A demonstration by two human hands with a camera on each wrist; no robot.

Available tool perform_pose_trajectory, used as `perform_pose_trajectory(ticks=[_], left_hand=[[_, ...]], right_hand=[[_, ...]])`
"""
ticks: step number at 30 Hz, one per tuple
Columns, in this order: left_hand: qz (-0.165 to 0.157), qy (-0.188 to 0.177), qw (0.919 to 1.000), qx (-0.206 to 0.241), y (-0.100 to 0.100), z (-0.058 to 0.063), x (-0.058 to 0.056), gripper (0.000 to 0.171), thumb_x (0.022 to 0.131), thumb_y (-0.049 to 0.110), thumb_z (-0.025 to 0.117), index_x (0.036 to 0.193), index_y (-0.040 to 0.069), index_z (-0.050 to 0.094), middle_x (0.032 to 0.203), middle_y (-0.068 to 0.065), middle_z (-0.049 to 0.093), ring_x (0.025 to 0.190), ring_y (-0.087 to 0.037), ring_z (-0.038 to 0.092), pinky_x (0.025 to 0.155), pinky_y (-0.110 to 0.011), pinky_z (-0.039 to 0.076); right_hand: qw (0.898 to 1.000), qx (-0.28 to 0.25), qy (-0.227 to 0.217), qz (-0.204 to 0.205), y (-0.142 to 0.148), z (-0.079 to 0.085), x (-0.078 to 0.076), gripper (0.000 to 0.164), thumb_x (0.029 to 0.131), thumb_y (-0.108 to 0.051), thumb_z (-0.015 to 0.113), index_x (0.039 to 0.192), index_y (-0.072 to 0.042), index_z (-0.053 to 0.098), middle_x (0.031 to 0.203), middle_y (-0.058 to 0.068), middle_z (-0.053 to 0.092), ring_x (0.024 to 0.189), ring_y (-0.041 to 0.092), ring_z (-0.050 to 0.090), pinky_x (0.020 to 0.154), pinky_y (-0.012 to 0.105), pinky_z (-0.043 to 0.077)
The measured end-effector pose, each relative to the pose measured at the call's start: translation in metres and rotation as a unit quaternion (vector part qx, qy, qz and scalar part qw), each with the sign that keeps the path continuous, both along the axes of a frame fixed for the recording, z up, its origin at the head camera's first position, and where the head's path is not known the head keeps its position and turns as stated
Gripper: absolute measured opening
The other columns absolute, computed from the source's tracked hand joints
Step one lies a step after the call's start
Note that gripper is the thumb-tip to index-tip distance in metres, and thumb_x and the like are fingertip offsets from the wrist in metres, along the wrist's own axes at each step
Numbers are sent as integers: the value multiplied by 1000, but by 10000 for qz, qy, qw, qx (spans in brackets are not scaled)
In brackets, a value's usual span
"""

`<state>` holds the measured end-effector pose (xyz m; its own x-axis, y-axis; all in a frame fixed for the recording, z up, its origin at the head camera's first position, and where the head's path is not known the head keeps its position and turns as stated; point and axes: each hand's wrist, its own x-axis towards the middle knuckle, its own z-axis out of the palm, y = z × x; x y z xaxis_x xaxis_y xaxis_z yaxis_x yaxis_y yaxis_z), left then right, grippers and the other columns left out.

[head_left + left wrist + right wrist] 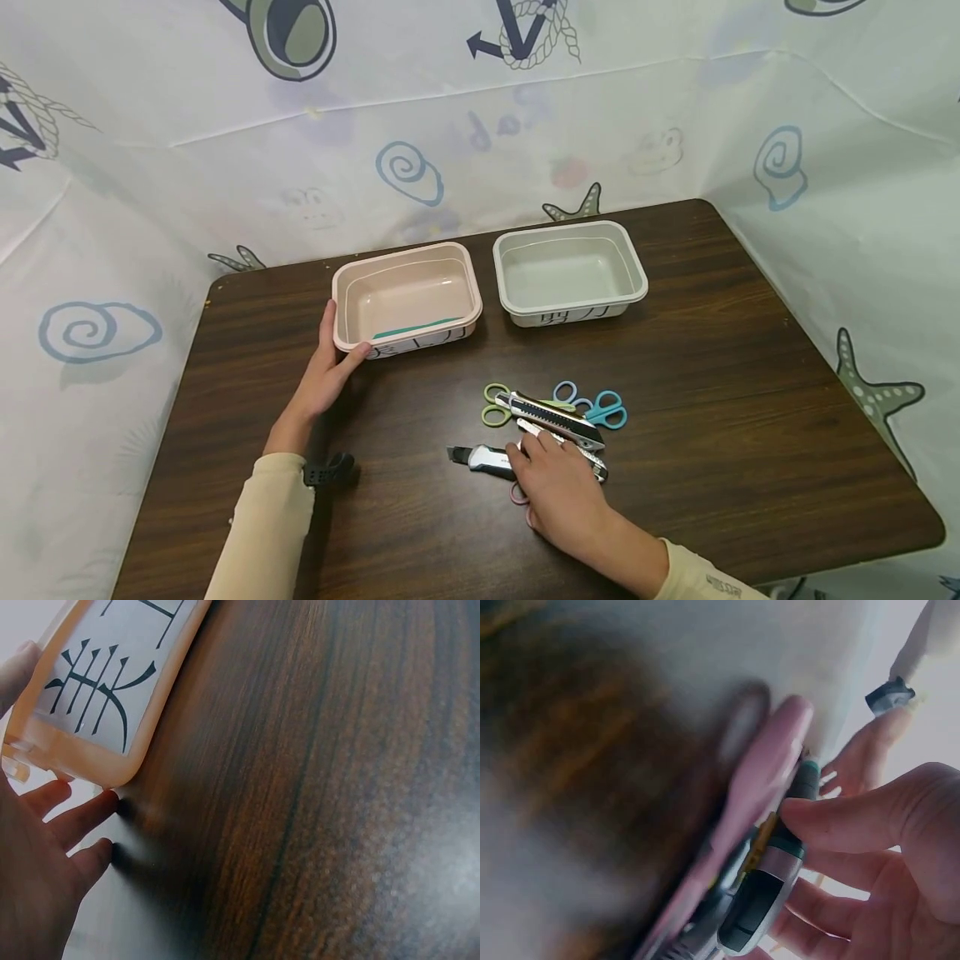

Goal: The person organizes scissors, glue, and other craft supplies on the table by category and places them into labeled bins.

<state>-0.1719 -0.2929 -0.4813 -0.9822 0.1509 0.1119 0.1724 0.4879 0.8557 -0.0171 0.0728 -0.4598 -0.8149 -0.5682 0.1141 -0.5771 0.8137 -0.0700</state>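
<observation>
At the pink plastic bin point(405, 293), my left hand point(322, 379) holds the front left corner, thumb by the front rim and fingers along the left side. A teal strip point(416, 327) shows inside that bin, partly hidden by its front wall. My right hand point(558, 492) is over a pile of cutters and scissors, gripping a utility knife point(769, 877) between thumb and fingers. Pink-handled scissors point(769, 765) lie beside it. Behind the hand are a black-and-silver box cutter point(555, 419), green-handled scissors point(495, 406) and blue-handled scissors point(606, 410).
A grey-green bin point(570, 271) stands to the right of the pink one. Both have papers with black characters on their fronts. The dark wooden table point(750, 375) backs onto a printed white cloth point(645, 108).
</observation>
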Motion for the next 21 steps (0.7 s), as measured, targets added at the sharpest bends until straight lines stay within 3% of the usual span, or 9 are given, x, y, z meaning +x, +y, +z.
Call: perform_pose_trajectory(ticks=[6,7,12,16,21], left_hand=[[52,-48,10000,22,0,0,2,93,97,22,63,158,22,-7,164,-9,4,145,-35,16,110,-62,13],[66,-27,10000,7,-3,-4,0,93,97,23,63,158,25,-7,164,-7,5,145,-34,17,110,-62,13],[46,-70,10000,22,-1,-2,-1,93,97,23,63,158,28,-7,164,-6,4,145,-33,18,111,-60,14],[8,-157,9999,45,1,4,0,93,97,22,62,158,23,-8,164,-10,3,144,-37,17,111,-61,13],[-40,-259,9996,140,10,22,7,93,97,18,62,158,14,-7,163,-17,3,144,-41,16,110,-63,13]], right_hand=[[9996,142,-234,122,1,10,-3,62,59,-22,83,118,-11,67,101,5,61,93,24,54,68,42,46],[9994,158,-260,141,1,12,-3,63,60,-22,83,119,-11,66,102,5,61,94,24,54,69,41,46],[9995,161,-210,189,0,23,-7,62,61,-15,80,122,-12,66,104,4,60,96,22,54,76,40,47],[9998,4,-47,215,-2,31,-16,57,66,-9,77,122,-13,65,106,3,60,97,22,57,75,39,47],[9990,-141,289,323,-4,39,-35,52,74,-9,73,124,-14,65,105,5,61,92,23,58,69,38,47]])
